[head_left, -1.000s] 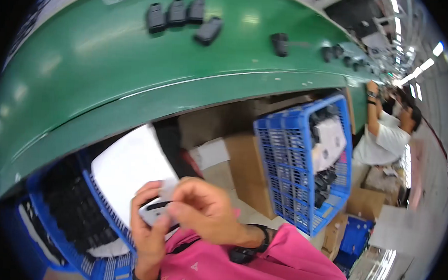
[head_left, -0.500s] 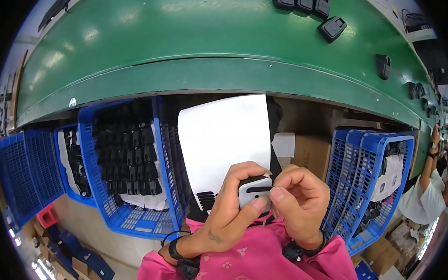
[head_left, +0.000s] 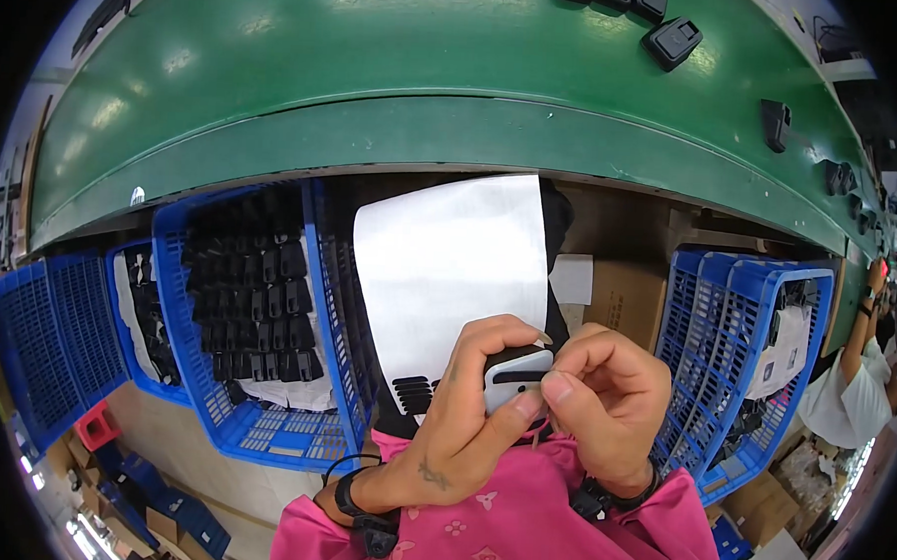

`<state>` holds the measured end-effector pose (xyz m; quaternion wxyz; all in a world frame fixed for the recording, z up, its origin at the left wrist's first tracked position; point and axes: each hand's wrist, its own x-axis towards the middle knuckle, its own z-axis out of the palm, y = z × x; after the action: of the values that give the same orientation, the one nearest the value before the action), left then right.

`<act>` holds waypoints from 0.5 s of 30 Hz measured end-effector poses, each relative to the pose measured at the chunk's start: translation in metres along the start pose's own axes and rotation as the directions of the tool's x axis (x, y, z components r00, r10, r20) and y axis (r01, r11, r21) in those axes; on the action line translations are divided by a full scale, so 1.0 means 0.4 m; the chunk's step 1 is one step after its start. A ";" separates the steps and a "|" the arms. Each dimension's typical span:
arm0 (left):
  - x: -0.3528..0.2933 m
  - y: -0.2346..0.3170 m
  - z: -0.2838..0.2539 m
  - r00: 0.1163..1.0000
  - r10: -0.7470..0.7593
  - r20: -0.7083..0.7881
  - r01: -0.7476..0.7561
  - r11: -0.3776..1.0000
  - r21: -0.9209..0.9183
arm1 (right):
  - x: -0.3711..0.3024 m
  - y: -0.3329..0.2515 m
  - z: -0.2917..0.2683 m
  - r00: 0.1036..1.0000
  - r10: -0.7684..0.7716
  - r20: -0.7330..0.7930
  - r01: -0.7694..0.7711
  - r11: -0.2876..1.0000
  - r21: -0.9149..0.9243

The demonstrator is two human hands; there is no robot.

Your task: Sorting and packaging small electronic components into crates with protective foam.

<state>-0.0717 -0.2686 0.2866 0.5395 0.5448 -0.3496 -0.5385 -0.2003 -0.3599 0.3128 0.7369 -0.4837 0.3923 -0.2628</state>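
Observation:
My left hand [head_left: 471,413] is wrapped round a small rounded device [head_left: 510,395] with a grey face and black sides. Its thumb presses on the lower part of that face. A black strip [head_left: 522,377] with rounded ends lies across the grey face, above a small dark dot. My right hand [head_left: 608,402] is closed, thumb and index finger pinched at the strip's right end; what sits between those fingertips is hidden. Beneath the hands, a white sheet [head_left: 449,270] rests over my lap, with several black rounded strips [head_left: 415,394] near its lower left corner.
A green workbench [head_left: 378,57] runs across ahead, with several black device housings [head_left: 672,43] at its far right. Left stands a blue crate [head_left: 291,451] of black parts; right, stacked blue crates [head_left: 704,341]. A cardboard box [head_left: 623,298] sits under the bench. Another person [head_left: 849,398] is at far right.
The view has shifted slightly. Both hands keep nearly the same hold on the device, which has turned a little. The right fingers stay pinched at the strip's end.

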 end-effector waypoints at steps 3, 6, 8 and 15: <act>-0.002 0.000 0.001 1.000 -0.009 -0.013 0.009 1.000 0.001 | 0.001 -0.002 0.001 1.000 0.008 0.014 -0.008 1.000 -0.009; 0.001 0.001 0.003 1.000 0.009 -0.005 -0.009 1.000 0.027 | 0.000 -0.001 -0.002 1.000 0.003 0.007 -0.003 1.000 -0.025; 0.001 0.006 0.005 1.000 -0.008 -0.001 0.008 1.000 0.023 | -0.001 -0.002 -0.004 1.000 -0.001 0.008 0.001 1.000 -0.025; -0.002 -0.001 0.002 1.000 0.016 -0.011 -0.015 0.999 0.042 | 0.000 0.008 -0.001 1.000 -0.018 -0.006 0.018 0.995 -0.097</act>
<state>-0.0727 -0.2678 0.2863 0.5342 0.5562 -0.3620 -0.5238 -0.2006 -0.3586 0.3099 0.7089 -0.5215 0.4028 -0.2517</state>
